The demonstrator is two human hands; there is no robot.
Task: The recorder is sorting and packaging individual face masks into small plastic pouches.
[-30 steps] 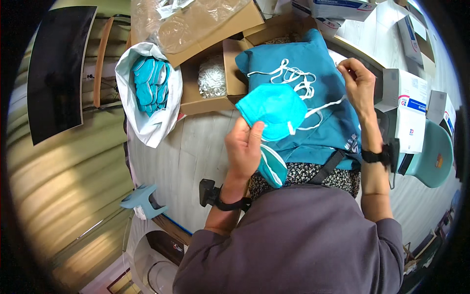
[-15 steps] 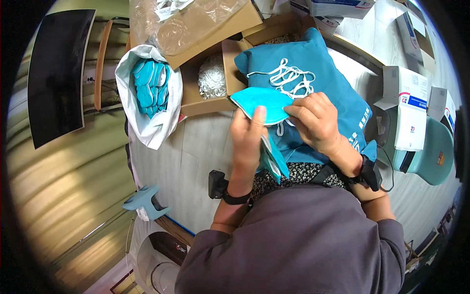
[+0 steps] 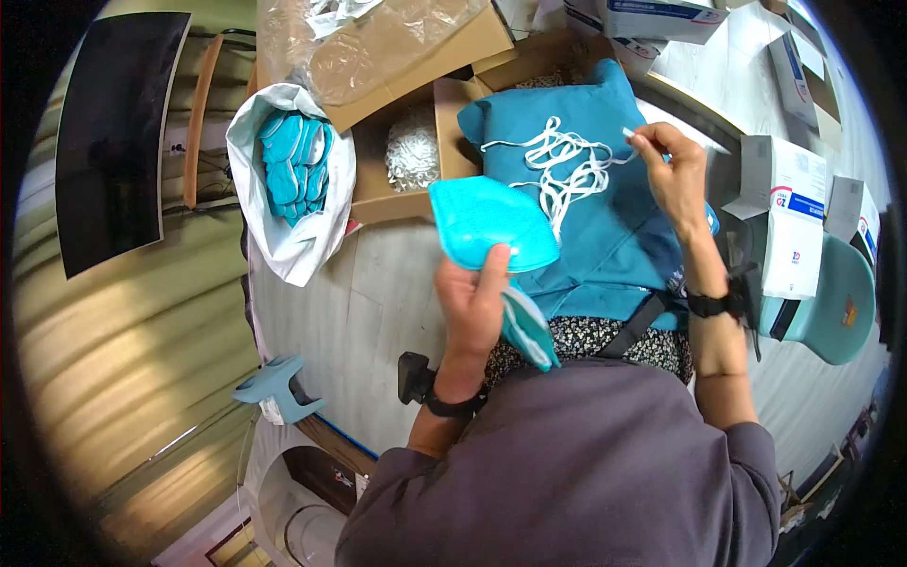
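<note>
My left hand is closed on a turquoise face mask, thumb on top, holding it level above the lap. More folded turquoise masks with white lining hang below the same hand, partly hidden by it. Up and to the right, my right hand pinches the end of a white strap between thumb and fingertips. That end runs toward a loose tangle of white straps on a teal cloth spread over my lap.
At left, a white bag contains many turquoise masks. Beside it, a cardboard box holds a white stringy bundle. A carton with clear plastic stands behind. White cartons and a green chair are at right.
My right hand has left the mask and moved right and away, drawing up a strap end. My left hand has come slightly nearer with the mask, now seen more fully.
</note>
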